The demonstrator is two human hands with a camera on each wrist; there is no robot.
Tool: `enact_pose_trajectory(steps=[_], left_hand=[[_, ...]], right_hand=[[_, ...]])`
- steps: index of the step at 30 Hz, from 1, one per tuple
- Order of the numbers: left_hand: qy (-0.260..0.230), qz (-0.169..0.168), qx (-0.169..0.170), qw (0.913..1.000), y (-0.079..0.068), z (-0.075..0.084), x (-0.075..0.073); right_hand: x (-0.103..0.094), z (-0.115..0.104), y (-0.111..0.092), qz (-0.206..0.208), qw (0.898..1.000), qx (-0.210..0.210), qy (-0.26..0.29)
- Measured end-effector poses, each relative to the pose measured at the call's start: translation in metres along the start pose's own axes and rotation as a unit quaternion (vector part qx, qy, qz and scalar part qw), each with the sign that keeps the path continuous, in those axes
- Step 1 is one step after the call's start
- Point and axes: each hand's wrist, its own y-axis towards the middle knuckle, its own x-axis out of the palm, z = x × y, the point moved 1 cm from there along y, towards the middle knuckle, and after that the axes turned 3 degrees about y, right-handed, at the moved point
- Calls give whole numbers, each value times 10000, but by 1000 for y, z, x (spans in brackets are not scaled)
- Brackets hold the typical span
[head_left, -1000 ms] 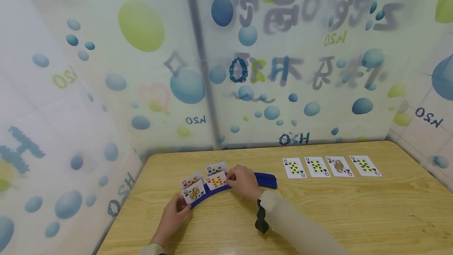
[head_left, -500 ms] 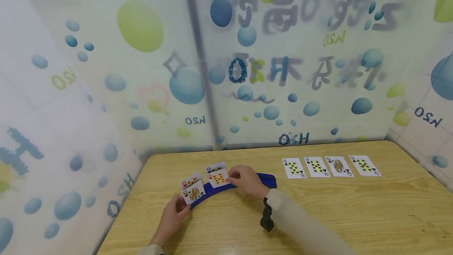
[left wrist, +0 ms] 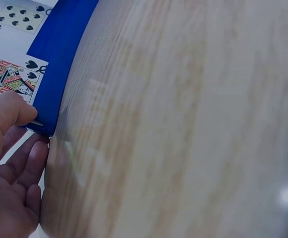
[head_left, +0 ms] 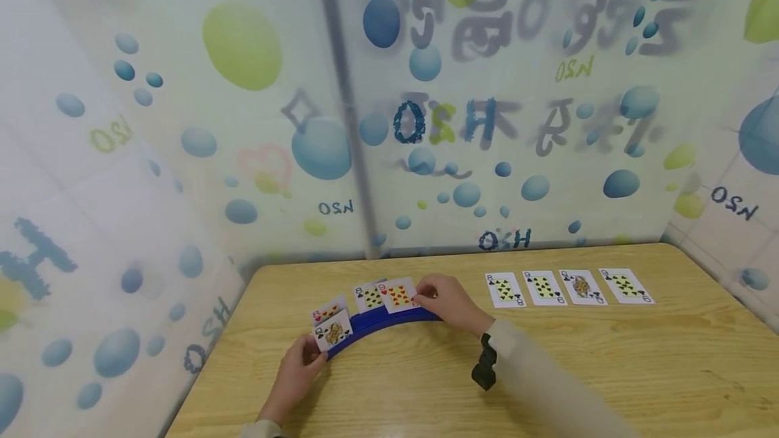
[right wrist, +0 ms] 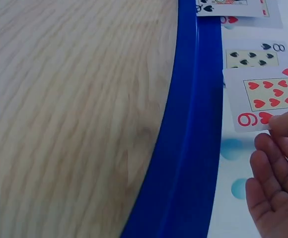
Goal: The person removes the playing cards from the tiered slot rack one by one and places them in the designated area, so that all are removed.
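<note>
A curved blue card holder (head_left: 389, 320) lies on the table. My left hand (head_left: 295, 372) grips its near left end, thumb on top by the queen of spades (left wrist: 10, 77) and fingers below. That queen stands in the front of the holder, partly hiding a heart card (head_left: 329, 308) behind it. Further right, an eight of spades (head_left: 368, 298) stands at the back of the holder. My right hand (head_left: 453, 305) pinches a nine of hearts (right wrist: 273, 94) between thumb and fingers at its right edge. Held over the holder, this card overlaps the eight's right side in the head view.
Several playing cards lie face up in a row at the back right of the wooden table (head_left: 548, 357), among them an eight (head_left: 505, 289) and a queen (head_left: 583, 286). A patterned curtain (head_left: 426, 154) hangs behind the table.
My right hand has moved the nine of hearts right and back along the holder, lifting it from in front of the eight of spades, which shows more now. My left hand has stayed put.
</note>
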Motion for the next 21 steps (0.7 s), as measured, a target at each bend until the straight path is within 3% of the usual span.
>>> enact_pose_trajectory(steps=[10,21], left_hand=[[-55,132,253,9996,-2,2,1],[-38,130,186,9997,-1,-1,3]], right_hand=[[-45,18,-22,36,9998,130,-131],[-91,40,-56,263,9972,456,-526]])
